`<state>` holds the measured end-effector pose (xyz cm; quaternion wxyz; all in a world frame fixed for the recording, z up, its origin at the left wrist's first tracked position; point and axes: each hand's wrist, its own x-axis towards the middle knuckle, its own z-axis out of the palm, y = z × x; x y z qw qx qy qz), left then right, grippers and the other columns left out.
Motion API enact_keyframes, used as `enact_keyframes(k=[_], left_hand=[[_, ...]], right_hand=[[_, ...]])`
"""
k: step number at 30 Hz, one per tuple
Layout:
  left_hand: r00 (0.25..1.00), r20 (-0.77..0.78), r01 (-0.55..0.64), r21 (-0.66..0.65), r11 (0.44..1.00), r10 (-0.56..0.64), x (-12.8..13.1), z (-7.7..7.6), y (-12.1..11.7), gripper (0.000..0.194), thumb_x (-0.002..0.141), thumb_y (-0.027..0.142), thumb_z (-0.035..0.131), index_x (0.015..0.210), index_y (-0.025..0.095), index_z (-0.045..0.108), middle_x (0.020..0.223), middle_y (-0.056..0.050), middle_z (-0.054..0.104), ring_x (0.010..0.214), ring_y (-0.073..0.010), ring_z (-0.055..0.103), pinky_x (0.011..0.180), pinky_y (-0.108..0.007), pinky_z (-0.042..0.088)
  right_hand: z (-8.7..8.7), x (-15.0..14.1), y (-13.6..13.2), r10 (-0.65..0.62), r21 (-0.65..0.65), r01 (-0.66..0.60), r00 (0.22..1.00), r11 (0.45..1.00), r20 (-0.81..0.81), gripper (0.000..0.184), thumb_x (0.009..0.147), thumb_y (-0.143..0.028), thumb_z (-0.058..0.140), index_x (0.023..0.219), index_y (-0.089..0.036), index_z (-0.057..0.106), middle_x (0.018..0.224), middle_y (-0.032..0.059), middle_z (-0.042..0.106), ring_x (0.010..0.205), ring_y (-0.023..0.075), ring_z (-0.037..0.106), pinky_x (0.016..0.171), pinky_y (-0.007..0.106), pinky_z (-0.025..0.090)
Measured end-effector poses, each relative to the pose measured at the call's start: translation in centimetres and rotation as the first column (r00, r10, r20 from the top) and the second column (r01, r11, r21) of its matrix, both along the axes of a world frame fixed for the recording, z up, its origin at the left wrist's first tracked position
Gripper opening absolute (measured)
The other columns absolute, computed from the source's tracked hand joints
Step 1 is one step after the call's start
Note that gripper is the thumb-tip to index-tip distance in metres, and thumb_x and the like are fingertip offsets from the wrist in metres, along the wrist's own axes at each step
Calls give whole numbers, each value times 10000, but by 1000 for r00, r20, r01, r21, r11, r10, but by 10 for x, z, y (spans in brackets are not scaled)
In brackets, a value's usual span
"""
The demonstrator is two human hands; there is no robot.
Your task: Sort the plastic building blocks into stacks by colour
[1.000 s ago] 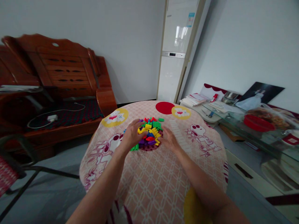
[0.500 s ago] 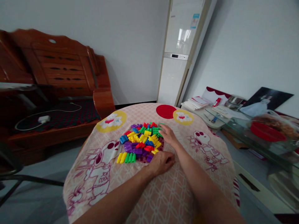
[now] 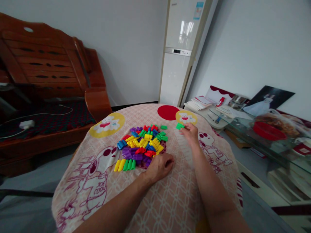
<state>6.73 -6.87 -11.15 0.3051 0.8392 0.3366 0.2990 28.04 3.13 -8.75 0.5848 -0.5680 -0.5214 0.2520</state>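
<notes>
A heap of plastic toy building blocks (image 3: 147, 137), in red, yellow, green, blue and purple, lies on the cloth-covered table. My right hand (image 3: 191, 132), to the right of the heap, pinches a green block (image 3: 179, 126) between thumb and fingers. One more green block (image 3: 164, 127) lies by itself between the heap and that hand. My left hand (image 3: 160, 166) rests on the cloth at the near edge of the heap, its fingers curled in a loose fist with a dark hollow showing. Yellow blocks (image 3: 120, 165) and green blocks (image 3: 129, 164) stand side by side at the heap's near left.
The patterned tablecloth (image 3: 167, 200) covers a rounded table. A wooden bench (image 3: 46, 64) with a white charger (image 3: 27, 124) is at left. To the right stands a glass shelf (image 3: 233, 121) with papers and a red bowl (image 3: 269, 131). A tall white cabinet-shaped appliance (image 3: 173, 77) stands behind.
My right hand has moved right, away from the heap, with a green block in its fingers. My left hand stays curled beside the heap. The view has shifted slightly.
</notes>
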Motion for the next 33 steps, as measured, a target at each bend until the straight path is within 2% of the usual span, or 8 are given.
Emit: enact_keyframes(k=[3,5,12,21,26,29,31,33], left_hand=[[995,11,-103,79,992,102,-3,1,2,125,814,138,533,823,166,654,805,-50,675,742,-153,598,671,-247,414],[991,7,-134,101,986,134,-4,-1,5,130,811,138,538,853,164,658,830,-56,673,740,-152,599,668,-247,421],[988,-54,-142,93,986,147,-3,-6,11,133,825,148,540,859,180,665,879,-55,700,823,-172,639,733,-262,456],[992,-22,-121,69,990,123,-6,-4,10,141,840,175,541,863,180,680,883,-63,712,853,-185,651,771,-283,476],[991,-56,-119,88,989,124,-4,-5,10,146,835,160,541,865,178,683,888,-63,715,853,-187,653,767,-285,476],[991,8,-133,107,985,133,-4,-2,9,157,831,135,534,879,169,679,875,-64,705,834,-177,651,762,-277,487],[984,73,-172,144,974,163,-7,2,10,171,854,143,513,902,169,676,881,-69,696,851,-176,648,779,-278,499],[971,108,-231,206,951,212,-12,6,15,197,891,169,485,930,175,678,916,-77,696,897,-185,646,823,-298,507]], right_hand=[[-2,45,-12,-347,51,344,917,938,197,223,660,-322,590,785,-166,689,666,20,683,656,193,623,639,297,501],[-7,61,-18,-460,73,462,831,884,313,216,666,-287,572,777,-170,716,688,31,700,688,198,627,688,303,496],[-14,36,-6,-311,79,321,783,944,538,260,750,-221,527,876,-173,750,858,83,745,789,206,649,782,312,488],[-20,86,-23,-459,87,544,600,835,656,286,743,-139,490,845,-170,755,818,111,714,799,228,613,758,327,451],[-10,71,-25,-477,68,599,557,797,680,326,790,-175,541,1054,-132,728,937,160,692,860,254,620,765,343,444],[-6,38,-17,-385,82,443,656,893,649,348,838,-208,522,1129,-133,699,1042,158,683,930,256,631,832,358,472],[-10,9,-11,-139,1,182,746,983,651,341,863,-214,500,1127,-138,702,1033,137,698,929,242,646,868,352,491],[-18,-20,-8,120,-40,-126,729,991,674,393,879,-222,500,1228,-132,658,1166,143,679,1082,238,620,970,350,470]])
